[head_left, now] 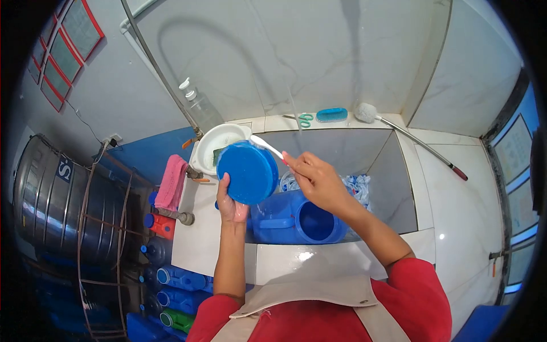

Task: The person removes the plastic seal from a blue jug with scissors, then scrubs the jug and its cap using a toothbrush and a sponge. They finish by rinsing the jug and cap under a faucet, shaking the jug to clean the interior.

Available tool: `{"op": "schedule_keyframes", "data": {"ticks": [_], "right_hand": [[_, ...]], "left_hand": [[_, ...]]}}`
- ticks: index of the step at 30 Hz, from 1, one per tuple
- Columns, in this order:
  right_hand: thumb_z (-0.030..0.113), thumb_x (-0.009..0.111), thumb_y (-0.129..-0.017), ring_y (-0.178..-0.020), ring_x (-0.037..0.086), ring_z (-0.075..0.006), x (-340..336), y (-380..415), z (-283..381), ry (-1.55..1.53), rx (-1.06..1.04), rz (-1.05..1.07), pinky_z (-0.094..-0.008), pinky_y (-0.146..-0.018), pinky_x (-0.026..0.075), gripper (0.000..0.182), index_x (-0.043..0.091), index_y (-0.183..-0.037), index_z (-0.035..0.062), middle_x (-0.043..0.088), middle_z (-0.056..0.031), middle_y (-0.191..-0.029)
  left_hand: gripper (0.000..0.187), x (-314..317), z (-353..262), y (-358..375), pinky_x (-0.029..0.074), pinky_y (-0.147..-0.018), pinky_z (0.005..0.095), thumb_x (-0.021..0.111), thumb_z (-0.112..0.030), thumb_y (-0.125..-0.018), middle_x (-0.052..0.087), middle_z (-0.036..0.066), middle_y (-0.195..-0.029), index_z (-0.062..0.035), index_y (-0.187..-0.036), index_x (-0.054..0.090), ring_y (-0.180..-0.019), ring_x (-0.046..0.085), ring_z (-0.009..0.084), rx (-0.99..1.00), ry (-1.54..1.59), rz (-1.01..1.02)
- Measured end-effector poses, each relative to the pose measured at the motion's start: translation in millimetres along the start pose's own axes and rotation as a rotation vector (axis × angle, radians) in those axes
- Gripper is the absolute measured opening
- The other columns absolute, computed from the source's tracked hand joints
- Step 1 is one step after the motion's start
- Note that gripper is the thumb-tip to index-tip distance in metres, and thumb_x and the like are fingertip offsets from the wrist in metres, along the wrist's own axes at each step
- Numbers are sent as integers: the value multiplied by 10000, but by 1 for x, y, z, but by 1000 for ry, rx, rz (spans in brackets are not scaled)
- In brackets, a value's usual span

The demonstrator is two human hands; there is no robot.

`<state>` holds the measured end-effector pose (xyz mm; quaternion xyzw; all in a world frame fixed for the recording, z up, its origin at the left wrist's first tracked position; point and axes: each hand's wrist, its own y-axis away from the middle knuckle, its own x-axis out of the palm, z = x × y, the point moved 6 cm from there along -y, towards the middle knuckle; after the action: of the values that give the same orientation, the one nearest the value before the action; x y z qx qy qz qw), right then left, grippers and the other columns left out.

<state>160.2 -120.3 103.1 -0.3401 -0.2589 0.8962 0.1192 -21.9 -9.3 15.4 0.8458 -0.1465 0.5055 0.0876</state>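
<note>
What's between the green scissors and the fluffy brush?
A blue oval thing, maybe a scrubber, lies on the ledge between the scissors and brush, in the head view.

Evenly bright, cool lighting with a glare patch on the near edge of the white tiled surface (205, 246) and soft shadows on the marbled wall (307, 51); fisheye distortion bends the dark-vignetted periphery, where detail softens.

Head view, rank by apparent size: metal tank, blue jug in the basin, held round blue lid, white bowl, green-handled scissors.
1. Metal tank
2. Blue jug
3. Round blue lid and white bowl: unsure, look close; the lid overlaps the bowl and seems nearer the camera
4. Green-handled scissors
</note>
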Motion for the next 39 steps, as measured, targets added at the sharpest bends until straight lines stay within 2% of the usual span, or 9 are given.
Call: {"op": "schedule_keyframes", "data": {"ticks": [8, 14, 17, 24, 27, 29, 33, 36, 39], "right_hand": [[3, 507, -844, -694, 562, -264, 15, 0, -16, -32, -2, -141, -347, -611, 477, 493, 454, -1313, 145, 507, -120, -850], [-61, 502, -816, -702, 549, -273, 46, 50, -7, -161, -39, -77, -346, -622, 478, 562, 399, -1346, 96, 490, -143, -852], [-72, 512, -805, -690, 544, -267, 16, 15, -17, -8, -10, -217, -347, -620, 476, 574, 396, -1346, 79, 485, -141, -846], [-43, 509, -812, -674, 550, -266, 41, 39, -19, -52, -42, -131, -355, -610, 477, 559, 416, -1340, 117, 496, -126, -861], [-30, 514, -814, -678, 554, -263, 28, 27, -28, -41, 59, -268, -346, -599, 474, 547, 436, -1329, 137, 504, -119, -871], [-15, 530, -805, -683, 559, -264, 45, 47, -26, -22, -42, -184, -341, -580, 483, 548, 449, -1319, 156, 516, -115, -880], [-6, 541, -789, -689, 563, -263, 32, 41, -36, 118, 21, -93, -353, -565, 493, 543, 472, -1298, 171, 521, -110, -872], [-5, 552, -769, -683, 567, -253, 35, 33, -22, 219, -150, -22, -358, -548, 497, 546, 492, -1281, 176, 519, -97, -855], [-3, 556, -764, -693, 574, -241, 27, 27, -17, 269, -244, -36, -348, -541, 496, 538, 509, -1266, 184, 518, -87, -846]], "left_hand": [[447, 10, 19, -5, 416, -973, 429, 576, -234, -876, 509, 126, -1249, -38, -1254, 440, -1133, 503, 272, 24, 48, -83], [464, 9, 20, -26, 391, -993, 453, 592, -242, -866, 501, 125, -1263, -42, -1254, 438, -1147, 490, 281, -11, 220, -8], [473, 27, 35, -15, 379, -1000, 466, 603, -228, -857, 503, 130, -1259, -40, -1257, 434, -1148, 488, 287, -14, 207, -88], [437, 23, 34, -26, 361, -1017, 456, 597, -185, -856, 503, 131, -1262, -37, -1241, 452, -1153, 484, 280, 4, 300, -131], [407, 32, 39, -18, 363, -1015, 455, 587, -166, -858, 513, 131, -1251, -34, -1224, 466, -1149, 489, 280, -12, 285, -165], [393, 31, 32, -22, 366, -1012, 459, 586, -128, -851, 511, 138, -1251, -21, -1211, 470, -1149, 491, 280, 10, 313, -187], [379, 35, 27, -20, 375, -1007, 459, 595, -75, -832, 523, 138, -1229, 2, -1183, 476, -1135, 501, 280, 21, 424, -151], [374, 40, 33, -22, 383, -1000, 456, 604, -67, -826, 527, 139, -1214, -6, -1173, 479, -1129, 504, 276, -32, 407, -165], [384, 51, 32, -19, 391, -986, 461, 555, -272, -886, 529, 127, -1200, -36, -1179, 476, -1122, 504, 277, 3, 237, -117]]}}
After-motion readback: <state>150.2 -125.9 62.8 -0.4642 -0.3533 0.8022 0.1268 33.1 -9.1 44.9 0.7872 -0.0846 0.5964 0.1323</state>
